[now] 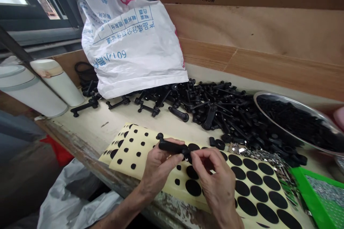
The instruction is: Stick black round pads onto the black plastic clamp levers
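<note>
Two hands were in view, low and centred on the frame. The left hand (158, 170) was closed around a black plastic lever (172, 146), its fingers wrapped over the grip and the lever's round knob sticking out past them toward the upper left. The right hand (213, 179) was nearly closed, with thumb and forefinger pinched together on a small metal piece (186, 156) at the lever's other end. The two hands were just beside each other.

Under them on the desk (88, 128) lay two overlapping sheets of yellow backing (158, 189) with black adhesive dots, large and small, too many and too partly covered to count exactly. Above the sheets, four separate black levers lay apart from a heaped pile of black plastic parts (217, 114), which was too tangled to count. One steel bowl (295, 114) full of black parts sat at the right. One green tray (314, 196) of metal bits was at the lower right, with a spill of metal clips (258, 154) just above it. At the upper centre stood one white woven sack (134, 50), and two white flasks (48, 86) lay at the left.
</note>
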Available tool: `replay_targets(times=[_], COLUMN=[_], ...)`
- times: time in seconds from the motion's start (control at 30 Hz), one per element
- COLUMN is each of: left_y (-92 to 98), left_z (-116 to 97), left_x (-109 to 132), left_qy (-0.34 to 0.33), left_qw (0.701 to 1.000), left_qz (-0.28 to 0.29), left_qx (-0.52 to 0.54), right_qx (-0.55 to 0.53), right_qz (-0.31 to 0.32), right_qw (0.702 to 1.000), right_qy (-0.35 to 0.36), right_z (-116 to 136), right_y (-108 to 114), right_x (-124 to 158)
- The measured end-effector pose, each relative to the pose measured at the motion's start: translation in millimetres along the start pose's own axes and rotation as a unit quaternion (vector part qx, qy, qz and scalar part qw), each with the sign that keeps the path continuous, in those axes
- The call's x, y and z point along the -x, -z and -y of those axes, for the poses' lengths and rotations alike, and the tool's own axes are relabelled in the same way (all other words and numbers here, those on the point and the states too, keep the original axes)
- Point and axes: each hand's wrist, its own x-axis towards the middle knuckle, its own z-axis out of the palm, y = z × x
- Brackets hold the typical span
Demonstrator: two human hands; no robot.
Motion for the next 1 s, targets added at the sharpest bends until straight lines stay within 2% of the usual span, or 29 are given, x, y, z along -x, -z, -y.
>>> replay_targets(times=[0.07,0.1,0.17,0.2,0.23,0.3,0.37,0.43,0.5,0.6,0.67,0.73,0.87,1.0], left_y=[-0.3,-0.4,-0.5,-0.6,-0.7,-0.6,-0.2,0.6,1.3,1.6,1.5,1.4,1.1,0.6], left_z=[-0.2,0.1,1.5,2.4,3.2,4.7,5.5,5.5,5.2,5.3,5.7,6.2,5.2,1.2], left_x=[0.6,0.5,-0.7,-1.8,-3.2,-5.8,-7.5,-7.8,-7.5,-7.7,-8.7,-9.8,-9.5,-7.2], left_qy=[0.007,0.016,0.044,0.059,0.072,0.089,0.092,0.093,0.093,0.087,0.085,0.083,0.080,0.086], left_qw=[1.000,0.999,0.997,0.996,0.994,0.990,0.987,0.984,0.981,0.979,0.980,0.980,0.981,0.980], left_qz=[0.010,0.017,0.027,0.026,0.022,0.007,-0.004,-0.007,-0.003,-0.004,-0.008,-0.010,-0.014,-0.028], left_qx=[0.014,0.025,0.050,0.063,0.076,0.106,0.135,0.155,0.167,0.182,0.181,0.179,0.178,0.177], right_qx=[0.013,-0.004,-0.068,-0.094,-0.102,-0.066,-0.007,0.022,0.014,-0.006,0.017,0.071,0.175,0.197], right_qz=[-0.032,-0.026,0.023,0.048,0.061,0.060,0.061,0.077,0.078,0.061,0.059,0.052,-0.010,-0.020], right_qw=[0.999,0.999,0.994,0.992,0.992,0.993,0.978,0.959,0.959,0.970,0.965,0.953,0.912,0.888], right_qy=[-0.018,-0.043,-0.077,-0.067,-0.036,0.076,0.201,0.272,0.273,0.237,0.253,0.291,0.372,0.415], right_z=[-6.0,-8.8,-12.3,-12.8,-12.5,-10.8,-9.3,-8.6,-8.2,-8.6,-10.9,-15.1,-22.6,-17.3], right_y=[6.8,10.4,16.1,17.5,17.5,14.0,7.5,1.0,-3.4,-6.2,-7.2,-8.5,-11.8,-14.4], right_x=[-5.0,-7.9,-12.0,-12.5,-11.9,-7.4,-0.6,6.0,10.4,12.6,12.5,12.7,15.3,18.7])
